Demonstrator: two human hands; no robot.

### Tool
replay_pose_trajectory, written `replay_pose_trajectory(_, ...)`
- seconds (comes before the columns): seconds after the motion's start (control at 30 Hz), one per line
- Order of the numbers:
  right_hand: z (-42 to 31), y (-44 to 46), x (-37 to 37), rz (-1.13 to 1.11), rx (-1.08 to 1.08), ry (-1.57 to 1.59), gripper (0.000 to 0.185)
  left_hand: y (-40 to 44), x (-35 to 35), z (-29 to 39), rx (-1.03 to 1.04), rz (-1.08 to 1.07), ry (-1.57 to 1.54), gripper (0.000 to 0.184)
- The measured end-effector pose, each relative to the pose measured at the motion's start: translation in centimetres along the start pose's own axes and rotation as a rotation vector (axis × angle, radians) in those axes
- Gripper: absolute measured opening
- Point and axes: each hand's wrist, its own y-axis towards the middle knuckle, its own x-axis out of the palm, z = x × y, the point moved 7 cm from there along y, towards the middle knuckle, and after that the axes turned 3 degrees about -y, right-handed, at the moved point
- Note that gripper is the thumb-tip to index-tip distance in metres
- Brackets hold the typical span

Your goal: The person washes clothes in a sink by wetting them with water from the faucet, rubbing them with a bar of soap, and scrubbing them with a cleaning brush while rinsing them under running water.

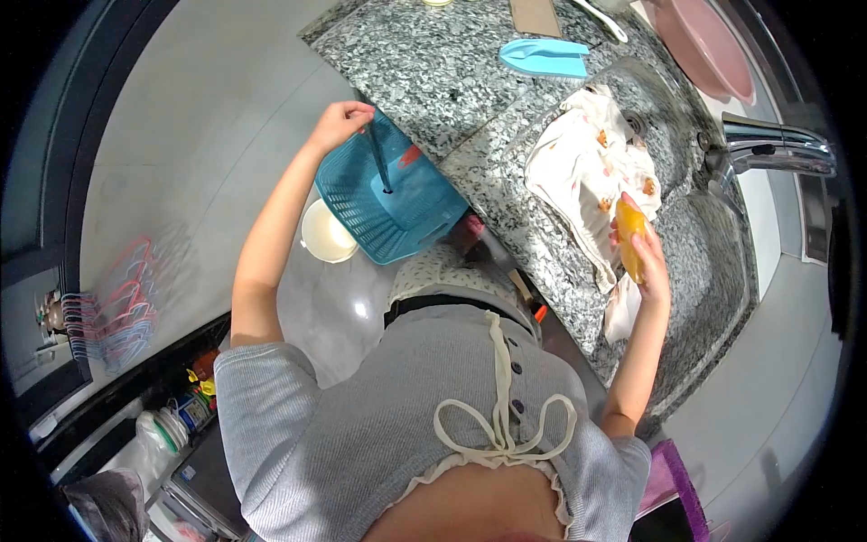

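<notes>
Translucent yellow oblong bar (629, 237) gripped in right hand (651, 262) over white printed cloth (573, 158); left hand (341, 123) grips handle (378, 155) of blue plastic basket (357, 203).

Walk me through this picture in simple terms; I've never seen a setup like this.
There is no machine here, just a person's two bare hands. The single picture comes from a camera worn on the head, looking down, so the grey top fills the bottom.

The left hand holds a slim dark strip, perhaps a handle, at the blue basket. The right hand holds a yellow bar, which looks like soap, over a stained pale cloth at the stone sink.

On the speckled counter lies a light-blue brush. A pink basin and the metal tap are beyond the cloth.
</notes>
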Motion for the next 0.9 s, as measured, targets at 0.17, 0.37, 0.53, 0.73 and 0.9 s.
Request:
replay_pose_trajectory(0.17,-0.1,-0.5,0.1,0.027,0.003,-0.009,0.064,0.1,0.6,-0.3,-0.158,-0.033,-0.016,0.035)
replay_pose_trajectory(0.37,-0.3,-0.7,0.1,0.044,-0.018,-0.024,0.069,-0.4,0.7,-2.2,-0.302,-0.075,-0.365,0.062)
replay_pose_trajectory(0.53,-0.1,-0.7,0.1,0.062,-0.012,-0.019,0.069,-0.7,0.3,-3.3,-0.315,-0.073,-0.756,0.063)
replay_pose_trajectory(0.73,0.0,-0.5,0.3,0.059,0.007,0.010,0.064,-0.8,-0.3,-6.6,-0.343,0.079,-1.164,0.055)
replay_pose_trajectory(0.9,-0.1,-0.3,0.6,0.069,0.020,-0.012,0.067,-0.4,-0.6,-12.1,-0.376,0.223,-1.284,0.053)
